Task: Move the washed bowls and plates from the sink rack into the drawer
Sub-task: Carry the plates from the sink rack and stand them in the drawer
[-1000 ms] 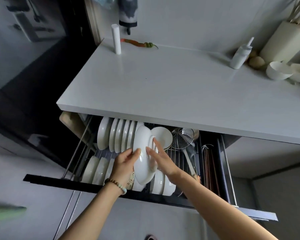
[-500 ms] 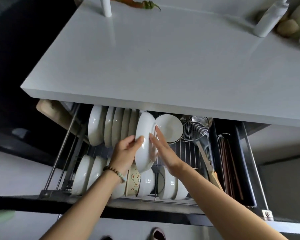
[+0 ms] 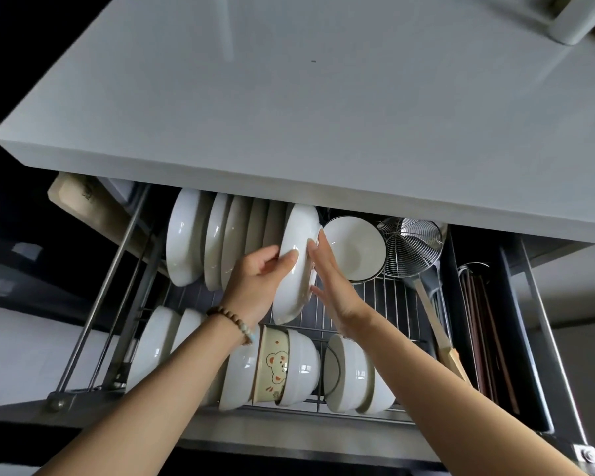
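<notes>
**Plate going into the back row of the drawer rack**

The white plate [image 3: 298,266] is held on edge over the back half of the drawer [image 3: 392,297]. It stands at the right end of the row of upright plates [image 3: 200,238], with its top tucked under the edge of the table [image 3: 289,115]. It is gripped by the left hand [image 3: 255,286], whose fingers [image 3: 267,252] are curled round the near rim with the thumb laid on the face. The right hand [image 3: 335,283] is laid flat against the other side, its fingers [image 3: 318,247] straight and pressed together, with nothing pinched. Whether the lower rim is already seated in the wire cannot be told.

Step in hand, as judged: seating the plate.
- The lower rim should be guided into a free slot just beside the last plate.
- The plate is best kept upright, with the flat right hand used as a fence.
- A knock against the dark-rimmed bowl [image 3: 354,249] just to the right is to be avoided.
- Release is best left until the weight is taken by the rack.

Contents noted:
- Back row: the plates, the dark-rimmed bowl and a wire skimmer [image 3: 411,245].
- Front row: white bowls [image 3: 158,338] set on edge, with a bear-printed bowl [image 3: 272,365] among them.
- Narrow right-hand compartment: long dark sticks [image 3: 488,338], probably chopsticks.
- Left side: a wooden board [image 3: 83,204] is lodged there.
</notes>
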Demonstrator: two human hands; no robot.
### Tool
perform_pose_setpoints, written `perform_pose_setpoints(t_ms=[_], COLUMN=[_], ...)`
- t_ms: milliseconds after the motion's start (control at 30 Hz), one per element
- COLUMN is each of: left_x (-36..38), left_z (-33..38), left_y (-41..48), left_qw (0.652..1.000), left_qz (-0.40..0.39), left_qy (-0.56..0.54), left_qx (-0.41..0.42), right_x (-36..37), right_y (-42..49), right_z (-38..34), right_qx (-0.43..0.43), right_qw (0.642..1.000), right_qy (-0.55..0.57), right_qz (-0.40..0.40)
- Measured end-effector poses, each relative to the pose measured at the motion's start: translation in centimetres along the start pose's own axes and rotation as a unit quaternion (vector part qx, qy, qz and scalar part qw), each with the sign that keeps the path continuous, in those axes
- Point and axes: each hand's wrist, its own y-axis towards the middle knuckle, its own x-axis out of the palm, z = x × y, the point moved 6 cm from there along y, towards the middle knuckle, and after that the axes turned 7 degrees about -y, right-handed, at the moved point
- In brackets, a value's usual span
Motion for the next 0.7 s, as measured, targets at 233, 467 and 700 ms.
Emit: perform_pose_setpoints(t_ms=[233,467,700], left_x=[0.9,1.8,2.0], left_z=[-0.6,-2.0,-3.3], left_y=[1.3,3.4,5.2], left_qw=[1.0,0.999,0.999], left_qz=[0.01,0.025,0.042], left_qy=[-0.009,-0.024,-0.004], left_qx=[0.004,0.013,0.023], right_x=[-1.0,-2.2,-3.5], right_y=[2.1,4.9,6.2], right_z=[0.7,1.0,2.3], right_qx=[0.01,0.02,0.001], right_qw=[1.0,1.0,0.999], right_qy=[0.002,-0.007,-0.034], right_qz=[-0.005,0.0,0.013])
